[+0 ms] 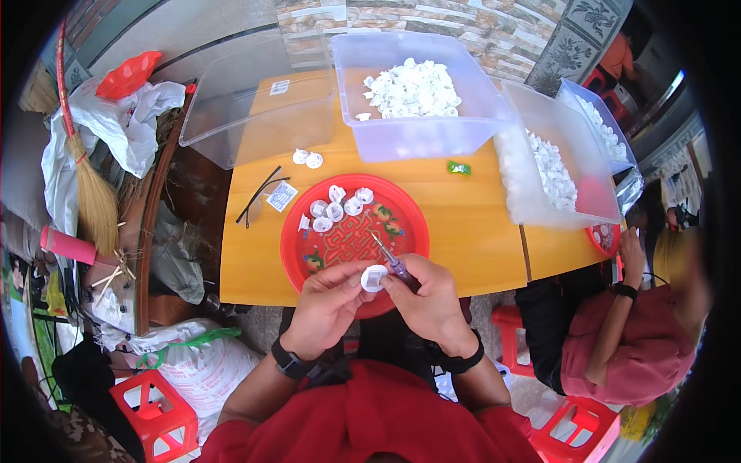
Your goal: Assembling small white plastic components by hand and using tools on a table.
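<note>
Between the fingertips of my left hand (332, 297) is a small round white plastic part (373, 278) with a square window in its face. My right hand (428, 297) is wrapped round a screwdriver (400, 268) with a dark purple handle, its metal tip pointing up and to the left, away from the part. The right thumb also touches the part's edge. Both hands are over the near rim of a round red tray (421, 224) with a flowered pattern. Several similar white parts (334, 211) lie in the tray's far left area.
Beyond the tray, a clear plastic bin (424, 139) holds a heap of white pieces; an empty clear bin (258, 127) stands left. More filled bins (559, 208) are at right, near a seated person (633, 332). Glasses (262, 193) and a green packet (458, 167) lie on the yellow table (471, 239).
</note>
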A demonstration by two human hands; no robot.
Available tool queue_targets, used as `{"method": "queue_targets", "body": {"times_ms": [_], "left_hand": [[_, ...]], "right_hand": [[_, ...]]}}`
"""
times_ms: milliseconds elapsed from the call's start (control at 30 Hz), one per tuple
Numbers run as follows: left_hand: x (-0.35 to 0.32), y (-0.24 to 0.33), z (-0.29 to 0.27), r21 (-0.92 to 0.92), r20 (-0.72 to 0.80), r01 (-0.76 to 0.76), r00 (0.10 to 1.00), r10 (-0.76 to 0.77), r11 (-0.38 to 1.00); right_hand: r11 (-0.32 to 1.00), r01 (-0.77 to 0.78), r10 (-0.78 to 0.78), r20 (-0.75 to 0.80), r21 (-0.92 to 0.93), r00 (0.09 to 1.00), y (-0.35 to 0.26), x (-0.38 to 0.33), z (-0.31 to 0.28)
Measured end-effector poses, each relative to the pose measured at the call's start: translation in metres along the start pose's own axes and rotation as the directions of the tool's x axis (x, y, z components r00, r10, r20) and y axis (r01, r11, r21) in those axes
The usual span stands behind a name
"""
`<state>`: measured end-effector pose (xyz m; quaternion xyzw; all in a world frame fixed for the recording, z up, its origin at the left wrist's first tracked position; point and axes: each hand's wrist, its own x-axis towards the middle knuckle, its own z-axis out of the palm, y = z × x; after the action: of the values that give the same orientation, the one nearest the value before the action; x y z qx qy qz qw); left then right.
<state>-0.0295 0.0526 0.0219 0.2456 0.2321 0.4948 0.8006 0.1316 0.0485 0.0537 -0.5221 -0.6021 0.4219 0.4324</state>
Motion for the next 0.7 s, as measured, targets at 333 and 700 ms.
{"method": "queue_targets", "body": {"times_ms": [333,700], "left_hand": [[0.004,-0.020,0.009,0.276,0.158,-0.353,0.934,0.320,0.894],[-0.015,0.004,-0.011,0.402,0.221,-0.386,0.921,0.321,0.830]], "right_hand": [[0.983,-0.090,0.103,-0.075,0.161,0.992,0.004,-0.016,-0.008],[0.997,-0.029,0.020,0.122,0.075,0.992,0.004,-0.014,0.013]]}}
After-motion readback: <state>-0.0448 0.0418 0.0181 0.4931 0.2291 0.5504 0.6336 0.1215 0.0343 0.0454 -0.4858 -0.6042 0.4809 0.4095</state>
